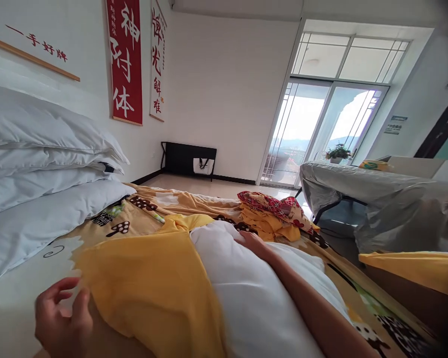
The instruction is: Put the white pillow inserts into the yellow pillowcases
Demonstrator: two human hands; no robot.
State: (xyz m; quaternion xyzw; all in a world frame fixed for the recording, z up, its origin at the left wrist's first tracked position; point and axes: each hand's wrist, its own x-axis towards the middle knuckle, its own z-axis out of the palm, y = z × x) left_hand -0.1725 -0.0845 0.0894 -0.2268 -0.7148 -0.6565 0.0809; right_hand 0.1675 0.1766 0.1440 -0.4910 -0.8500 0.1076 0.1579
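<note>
Where the yellow cloth [145,278] overlaps the pillow [235,293] on the bed [11,318], the left hand [65,315] curves, thumb and fingers parted, just beside the cloth's edge; the right hand [254,243] lies on the pillow's far end, its fingertips' grip impossible to tell. The cloth looks thin and limp, best held by its edge; the pillow, light and squashy, by a corner.

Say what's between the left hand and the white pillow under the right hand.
The yellow cloth, in the head view: it spans from beside the left hand to the white pillow. Whether that hand touches it is unclear.
</note>
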